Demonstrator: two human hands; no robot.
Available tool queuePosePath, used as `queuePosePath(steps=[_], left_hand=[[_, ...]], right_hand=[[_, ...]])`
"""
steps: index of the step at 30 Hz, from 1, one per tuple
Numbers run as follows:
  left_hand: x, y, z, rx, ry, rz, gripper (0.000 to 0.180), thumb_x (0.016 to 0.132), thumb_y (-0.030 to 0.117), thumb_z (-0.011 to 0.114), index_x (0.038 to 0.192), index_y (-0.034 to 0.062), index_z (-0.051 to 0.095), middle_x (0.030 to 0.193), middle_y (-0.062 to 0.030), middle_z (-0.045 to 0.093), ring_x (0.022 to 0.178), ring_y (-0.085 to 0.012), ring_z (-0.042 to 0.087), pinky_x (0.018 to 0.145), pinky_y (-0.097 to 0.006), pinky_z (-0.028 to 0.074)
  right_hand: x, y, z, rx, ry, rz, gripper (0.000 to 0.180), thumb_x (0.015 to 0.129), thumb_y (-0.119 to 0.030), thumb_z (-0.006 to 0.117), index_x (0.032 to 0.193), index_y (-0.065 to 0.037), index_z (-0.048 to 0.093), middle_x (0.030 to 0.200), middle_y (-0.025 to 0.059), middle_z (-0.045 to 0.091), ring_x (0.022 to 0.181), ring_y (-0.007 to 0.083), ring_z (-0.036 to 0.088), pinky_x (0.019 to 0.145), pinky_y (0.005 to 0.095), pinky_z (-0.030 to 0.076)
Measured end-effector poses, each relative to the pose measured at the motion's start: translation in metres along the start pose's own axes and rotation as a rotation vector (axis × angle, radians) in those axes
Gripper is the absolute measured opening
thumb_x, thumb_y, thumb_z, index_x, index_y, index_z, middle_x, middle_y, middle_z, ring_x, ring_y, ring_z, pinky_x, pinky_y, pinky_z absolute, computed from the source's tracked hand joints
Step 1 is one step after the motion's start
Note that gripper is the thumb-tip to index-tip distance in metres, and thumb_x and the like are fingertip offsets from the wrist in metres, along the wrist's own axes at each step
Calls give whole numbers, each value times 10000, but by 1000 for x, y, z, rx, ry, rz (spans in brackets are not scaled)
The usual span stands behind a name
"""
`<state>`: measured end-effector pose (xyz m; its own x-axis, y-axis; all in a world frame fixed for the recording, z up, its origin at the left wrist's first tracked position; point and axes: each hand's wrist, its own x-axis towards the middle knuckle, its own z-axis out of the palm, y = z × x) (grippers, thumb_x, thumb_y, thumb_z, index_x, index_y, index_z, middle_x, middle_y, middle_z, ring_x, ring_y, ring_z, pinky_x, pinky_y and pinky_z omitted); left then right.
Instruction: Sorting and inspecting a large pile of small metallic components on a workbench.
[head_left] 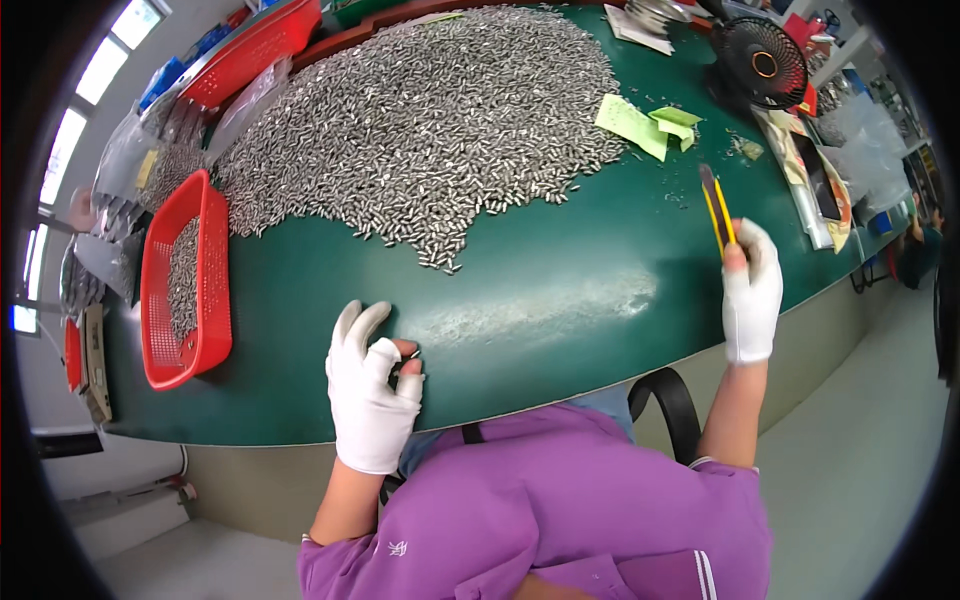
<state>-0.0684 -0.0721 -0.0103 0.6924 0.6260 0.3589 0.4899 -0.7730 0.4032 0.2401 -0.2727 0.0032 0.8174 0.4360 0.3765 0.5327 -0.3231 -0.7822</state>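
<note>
My left hand [370, 395], in a white glove with the thumb and index fingertips bare, is over the near part of the green table. Its thumb and index finger pinch a small metal pin [416, 354]; the other fingers are curled. My right hand [752, 295], gloved the same way, is closed around a slim yellow-and-black utility knife [717, 208] at the table's right side. The knife's dark end points away from me. Beyond both hands spreads a large heap of short silvery metal pins [420, 120], its near tip lying between them.
At the left, a red plastic basket [215, 290] holds more pins, with filled clear bags [110, 255] beside it. Another red basket [265, 50] stands at the far left. Crumpled green paper [635, 125], a black fan [760, 62] and a dark phone-like slab [817, 177] lie toward the right.
</note>
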Motion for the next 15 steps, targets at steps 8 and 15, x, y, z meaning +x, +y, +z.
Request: queuePosePath(steps=[8,15], left_hand=[[0,2,-2,1,11,-10,232,656,-19,704,824,72,572,1209,-131,567,1199,-408,484,934,-443,430],[-2,-2,-3,-56,-12,-77,197,658,-37,720,791,41,599,1225,-140,583,1240,-380,477,954,-408,434]], right_hand=[[-83,-81,63,-229,-696,-561,392,748,-189,657,1132,-142,596,778,56,540,685,234,551,602,361,469],[-94,-98,91,-374,-752,-682,502,764,-194,623,1264,-218,580,758,26,487,661,175,527,514,308,454]])
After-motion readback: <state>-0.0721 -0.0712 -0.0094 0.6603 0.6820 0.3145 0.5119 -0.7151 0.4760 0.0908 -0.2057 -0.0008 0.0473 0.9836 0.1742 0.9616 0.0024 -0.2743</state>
